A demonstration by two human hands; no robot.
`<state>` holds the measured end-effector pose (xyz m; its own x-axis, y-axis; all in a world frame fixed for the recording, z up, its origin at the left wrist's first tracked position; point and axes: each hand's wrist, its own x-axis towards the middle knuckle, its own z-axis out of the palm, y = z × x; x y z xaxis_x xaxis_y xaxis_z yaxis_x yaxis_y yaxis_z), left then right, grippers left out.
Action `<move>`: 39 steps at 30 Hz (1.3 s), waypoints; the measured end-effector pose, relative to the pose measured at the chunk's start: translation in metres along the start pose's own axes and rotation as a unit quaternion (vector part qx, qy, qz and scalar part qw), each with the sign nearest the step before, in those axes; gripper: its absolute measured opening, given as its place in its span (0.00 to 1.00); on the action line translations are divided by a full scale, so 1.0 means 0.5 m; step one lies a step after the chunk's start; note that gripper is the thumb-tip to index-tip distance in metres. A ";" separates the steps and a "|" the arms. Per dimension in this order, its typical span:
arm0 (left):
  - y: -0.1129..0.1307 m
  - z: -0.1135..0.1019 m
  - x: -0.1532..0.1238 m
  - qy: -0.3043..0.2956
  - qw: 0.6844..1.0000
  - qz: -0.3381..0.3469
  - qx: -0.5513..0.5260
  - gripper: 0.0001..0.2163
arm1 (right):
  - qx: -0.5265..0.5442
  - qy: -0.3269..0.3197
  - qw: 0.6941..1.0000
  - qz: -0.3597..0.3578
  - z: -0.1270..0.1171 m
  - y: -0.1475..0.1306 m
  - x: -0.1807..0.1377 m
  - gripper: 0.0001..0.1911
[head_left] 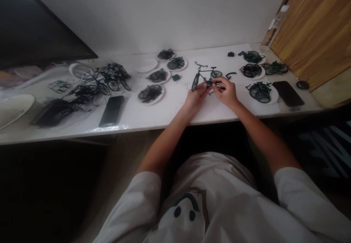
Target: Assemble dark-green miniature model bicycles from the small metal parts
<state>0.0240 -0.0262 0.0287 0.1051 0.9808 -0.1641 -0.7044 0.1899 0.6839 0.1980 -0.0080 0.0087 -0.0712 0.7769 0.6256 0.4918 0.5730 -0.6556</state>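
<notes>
A small dark model bicycle [200, 72] stands upright on the white table, its handlebar to the left and its saddle to the right. My left hand [197, 96] is closed at the lower middle of the bicycle, fingertips pinched near the pedals. From the right, my right hand [225, 90] meets it, thumb and fingers pinched on a small dark part by the crank. My fingers hide most of that part, so its kind is unclear. A curved black piece [231, 75] lies just behind my right hand.
Plates of dark bicycle parts stand left [151, 93] and right [262, 92]. Model bicycles [112, 76] crowd the left end, near a phone [111, 110]. Another dark phone [288, 93] lies right. A clear bottle [275, 27] stands against the wooden panel. A monitor [41, 23] overhangs the left.
</notes>
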 end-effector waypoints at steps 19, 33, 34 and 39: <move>0.007 -0.005 -0.005 -0.014 1.000 0.000 0.005 0.06 | -0.069 -0.003 0.996 -0.049 -0.007 -0.010 -0.010 0.21; 0.009 -0.003 -0.006 -0.001 1.000 0.003 0.020 0.04 | -0.092 0.011 0.994 -0.050 0.003 0.005 -0.009 0.20; 0.009 -0.004 -0.006 -0.002 1.000 0.003 0.020 0.04 | -0.090 0.011 0.995 -0.047 0.003 0.005 -0.009 0.20; 0.005 -0.009 -0.001 -0.016 1.000 0.004 0.020 0.04 | -0.089 0.013 0.995 -0.049 0.002 0.004 -0.008 0.19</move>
<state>0.0189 -0.0266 0.0275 0.1220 0.9833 -0.1351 -0.6770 0.1820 0.7131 0.1986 -0.0098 0.0044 -0.1050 0.7110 0.6953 0.6300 0.5885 -0.5067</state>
